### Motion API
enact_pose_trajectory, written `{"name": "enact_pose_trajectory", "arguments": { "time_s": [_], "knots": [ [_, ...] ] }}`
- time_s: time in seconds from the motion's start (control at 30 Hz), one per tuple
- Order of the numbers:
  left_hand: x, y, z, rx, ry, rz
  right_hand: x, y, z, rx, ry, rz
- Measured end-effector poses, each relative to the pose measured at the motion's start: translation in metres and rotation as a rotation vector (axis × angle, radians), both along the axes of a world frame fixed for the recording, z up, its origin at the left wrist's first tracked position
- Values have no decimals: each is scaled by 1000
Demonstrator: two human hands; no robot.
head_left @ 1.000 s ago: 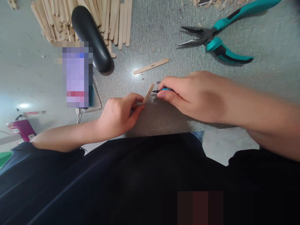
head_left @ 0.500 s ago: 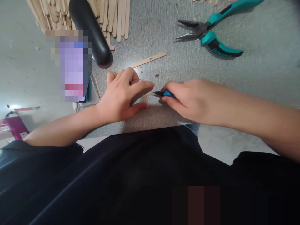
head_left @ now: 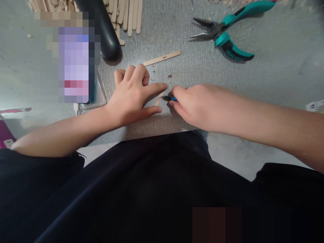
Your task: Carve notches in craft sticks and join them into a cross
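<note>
My left hand [head_left: 135,96] rests at the table's near part, its forefinger and thumb at the two ends of a short slanting wooden craft stick [head_left: 158,100] and its other fingers curled. Fingers hide both ends of the stick. From the right, my right hand [head_left: 191,101] is closed around a small blue-handled tool [head_left: 167,98] with a dark pointed tip. The tip touches or nearly touches the stick's middle. Most of the tool is hidden in the hand, so its exact kind is unclear. Another craft stick [head_left: 162,58] with a dark mark lies just beyond.
Long-nose pliers [head_left: 217,32] with teal handles lie at the back right. A heap of craft sticks [head_left: 128,15] and a black case [head_left: 108,37] are at the back left. A blurred-out phone [head_left: 76,64] with a cable stands left. Wood shavings [head_left: 227,4] lie at the far edge.
My right hand has moved slightly left, bringing the tool's tip in over the stick. My left forefinger and thumb stay at the stick. The whole view has shifted a little.
</note>
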State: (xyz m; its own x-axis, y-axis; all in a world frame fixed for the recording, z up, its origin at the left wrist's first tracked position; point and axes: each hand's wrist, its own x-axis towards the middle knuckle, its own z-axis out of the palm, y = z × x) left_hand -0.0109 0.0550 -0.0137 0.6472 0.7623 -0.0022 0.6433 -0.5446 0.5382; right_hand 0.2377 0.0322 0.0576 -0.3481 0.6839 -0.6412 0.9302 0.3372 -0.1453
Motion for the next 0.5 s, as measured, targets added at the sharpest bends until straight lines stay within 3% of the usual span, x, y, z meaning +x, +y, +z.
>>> {"name": "enact_pose_trajectory", "arguments": {
  "time_s": [0.33,0.5],
  "knots": [
    [3,-1,2,7,42,-17,-14,3,10,-20,-112,7],
    [1,-1,1,53,76,-46,-23,6,18,-24,-202,92]
  ]
}}
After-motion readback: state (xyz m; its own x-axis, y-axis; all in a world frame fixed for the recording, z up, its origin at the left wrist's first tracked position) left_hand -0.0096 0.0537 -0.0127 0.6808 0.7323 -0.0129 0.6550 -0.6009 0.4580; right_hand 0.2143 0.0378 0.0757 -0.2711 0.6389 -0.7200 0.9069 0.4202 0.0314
